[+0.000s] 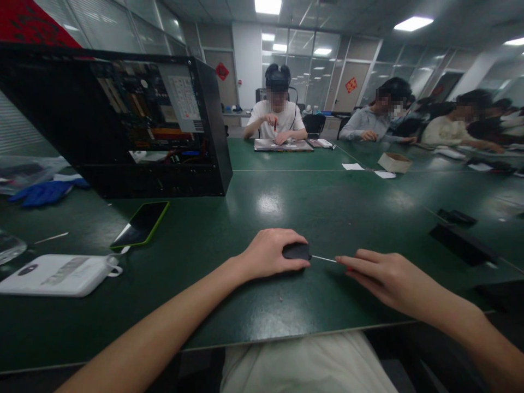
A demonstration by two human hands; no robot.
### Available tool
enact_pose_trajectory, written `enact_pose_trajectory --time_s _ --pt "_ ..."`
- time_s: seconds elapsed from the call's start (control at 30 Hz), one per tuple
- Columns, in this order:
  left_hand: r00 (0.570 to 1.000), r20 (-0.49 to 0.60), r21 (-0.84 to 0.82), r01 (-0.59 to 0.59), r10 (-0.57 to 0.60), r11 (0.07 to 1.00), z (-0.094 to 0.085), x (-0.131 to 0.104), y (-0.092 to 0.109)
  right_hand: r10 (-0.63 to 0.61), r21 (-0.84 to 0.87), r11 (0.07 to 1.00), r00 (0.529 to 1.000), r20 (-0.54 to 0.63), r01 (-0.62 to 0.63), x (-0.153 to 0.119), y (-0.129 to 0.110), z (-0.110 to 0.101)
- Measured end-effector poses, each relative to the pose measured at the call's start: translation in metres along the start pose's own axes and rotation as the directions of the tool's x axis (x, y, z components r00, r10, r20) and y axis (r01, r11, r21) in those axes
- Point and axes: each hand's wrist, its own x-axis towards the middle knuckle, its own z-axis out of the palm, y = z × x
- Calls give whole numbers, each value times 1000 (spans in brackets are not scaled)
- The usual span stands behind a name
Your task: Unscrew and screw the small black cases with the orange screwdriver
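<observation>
My left hand is closed around a small dark grey mouse-shaped object on the green tabletop; fingers and thumb grip its two sides, and the palm covers its left part. From the right, my right hand grips a screwdriver lying almost level. Its thin metal shaft points left and its tip meets the right end of the dark object. Only a bit of red handle shows between my fingers.
An open black computer case stands at the left back. Nearer are a phone, a white power bank and blue gloves. Black parts lie at right, a cardboard box farther back. Across the table a person works.
</observation>
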Motion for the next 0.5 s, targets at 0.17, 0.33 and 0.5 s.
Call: enact_pose_trajectory --time_s 0.17,0.33,0.5 --pt "1000 -1 -10 8 -8 1000 0 0 -1 72 238 969 997 -16 -66 5 -3 24" --pt "1000 -15 -23 20 -20 1000 2 0 -1 104 238 967 993 -51 -89 15 -14 43" --pt "1000 9 -83 10 -9 996 -10 -1 -4 83 149 986 995 -55 -74 21 -12 39"
